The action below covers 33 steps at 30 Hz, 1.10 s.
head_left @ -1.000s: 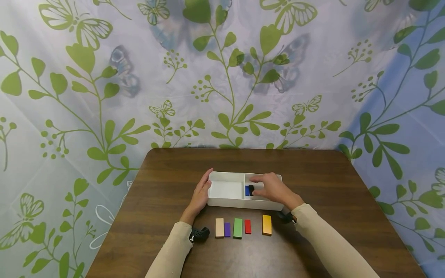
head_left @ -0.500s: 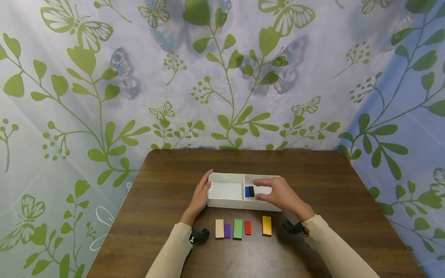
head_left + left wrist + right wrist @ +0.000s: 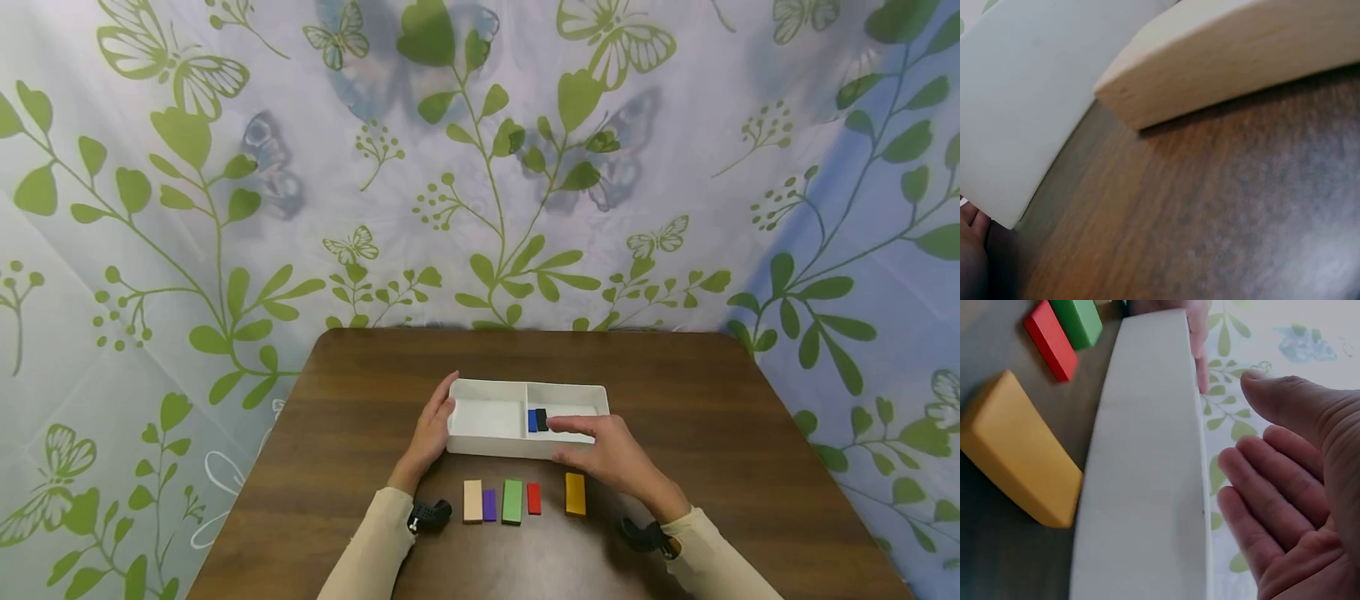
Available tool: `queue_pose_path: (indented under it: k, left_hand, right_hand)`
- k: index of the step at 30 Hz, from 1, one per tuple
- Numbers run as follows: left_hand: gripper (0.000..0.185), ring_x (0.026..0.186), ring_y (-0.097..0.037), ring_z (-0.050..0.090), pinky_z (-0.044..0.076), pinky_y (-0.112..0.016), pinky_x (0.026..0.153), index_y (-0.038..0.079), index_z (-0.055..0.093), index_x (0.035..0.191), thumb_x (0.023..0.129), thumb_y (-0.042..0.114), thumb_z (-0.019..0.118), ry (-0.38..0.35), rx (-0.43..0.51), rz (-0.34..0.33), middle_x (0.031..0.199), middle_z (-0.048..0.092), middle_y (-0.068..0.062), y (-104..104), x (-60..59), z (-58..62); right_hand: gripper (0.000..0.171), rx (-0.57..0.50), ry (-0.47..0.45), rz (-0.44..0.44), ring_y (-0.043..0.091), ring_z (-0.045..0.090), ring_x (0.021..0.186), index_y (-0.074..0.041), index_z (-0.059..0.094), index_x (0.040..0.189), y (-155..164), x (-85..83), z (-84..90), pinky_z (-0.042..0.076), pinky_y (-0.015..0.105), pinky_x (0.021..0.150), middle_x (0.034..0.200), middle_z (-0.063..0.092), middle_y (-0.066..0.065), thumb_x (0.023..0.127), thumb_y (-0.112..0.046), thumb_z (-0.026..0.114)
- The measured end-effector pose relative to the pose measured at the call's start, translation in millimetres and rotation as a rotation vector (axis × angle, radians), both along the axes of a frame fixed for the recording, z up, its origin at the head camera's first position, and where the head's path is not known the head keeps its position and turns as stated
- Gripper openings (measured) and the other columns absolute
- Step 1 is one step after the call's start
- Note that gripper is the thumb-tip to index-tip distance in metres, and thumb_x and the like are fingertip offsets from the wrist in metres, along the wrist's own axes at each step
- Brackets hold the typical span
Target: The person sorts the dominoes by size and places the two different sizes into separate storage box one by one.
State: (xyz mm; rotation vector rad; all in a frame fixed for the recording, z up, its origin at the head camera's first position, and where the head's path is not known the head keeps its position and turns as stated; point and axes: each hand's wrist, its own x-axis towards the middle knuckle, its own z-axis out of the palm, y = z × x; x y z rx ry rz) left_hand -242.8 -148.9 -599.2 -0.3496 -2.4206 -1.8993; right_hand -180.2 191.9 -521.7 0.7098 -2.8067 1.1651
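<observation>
A white tray [image 3: 487,446] with two parts sits on a brown wooden table [image 3: 712,417]. The left hand [image 3: 431,429] rests flat against the tray's left end, with its fingers straight along the wall. It does not hold anything.

The right hand [image 3: 611,458] hangs over the near right side of the tray. Its fingers are loose and spread, and it is empty. The right wrist view shows the bare palm [image 3: 1310,506] next to the tray's white wall [image 3: 1147,487].

Inside the right part of the tray lie a blue block [image 3: 532,420] and a black block [image 3: 542,419], touching each other, close to the wall in the middle. The left part of the tray holds no blocks.

In front of the tray, five blocks lie in a row on the table. From left to right they are a tan block [image 3: 472,501], a purple block [image 3: 489,505], a green block [image 3: 512,501], a red block [image 3: 533,498] and a yellow block [image 3: 574,493]. The yellow block is just beside the right hand. The left wrist view shows the tan block [image 3: 1235,56] up close near the tray.
</observation>
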Motion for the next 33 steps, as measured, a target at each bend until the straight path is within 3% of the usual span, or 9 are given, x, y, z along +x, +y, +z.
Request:
queue_pose_path:
  k: [11,17,24,33]
  left_hand:
    - [0.052,0.169,-0.033,0.021,0.016,-0.063,0.136,0.015,0.039,0.171,0.119,0.01,0.035,-0.031,0.057,0.004,0.181,0.03,-0.01,2,3.4,-1.9]
    - [0.051,0.169,-0.033,0.022,0.016,-0.063,0.136,0.018,0.042,0.17,0.12,0.012,0.035,-0.031,0.054,0.009,0.18,0.032,-0.008,1,3.1,-3.0]
    - [0.051,0.17,-0.035,0.021,0.016,-0.065,0.135,0.018,0.041,0.17,0.119,0.014,0.038,-0.031,0.056,-0.006,0.181,0.029,-0.01,1,3.8,-4.8]
    - [0.051,0.169,-0.033,0.022,0.017,-0.063,0.136,0.02,0.042,0.17,0.12,0.011,0.035,-0.019,0.054,0.002,0.18,0.031,-0.008,2,1.1,-3.2]
  right_hand:
    - [0.046,0.011,0.041,0.054,0.018,0.078,0.119,-0.015,0.083,0.129,-4,30.9,-14.7,0.063,0.045,0.1,0.125,0.082,-0.008,0.087,-0.03,0.095]
    - [0.048,0.014,-0.004,0.097,0.021,0.078,0.116,-0.014,0.08,0.133,-7,37.0,-30.2,0.064,0.042,0.1,0.129,0.081,-0.004,0.089,-0.03,0.093]
    - [0.049,0.042,0.066,0.144,0.016,0.078,0.11,-0.014,0.08,0.133,-11,42.9,-50.3,0.064,0.035,0.095,0.126,0.082,-0.003,0.088,-0.027,0.095]
    - [0.053,0.075,0.051,0.166,0.013,0.076,0.11,-0.014,0.078,0.135,-15,45.1,-59.1,0.064,0.038,0.099,0.128,0.08,-0.006,0.086,-0.024,0.096]
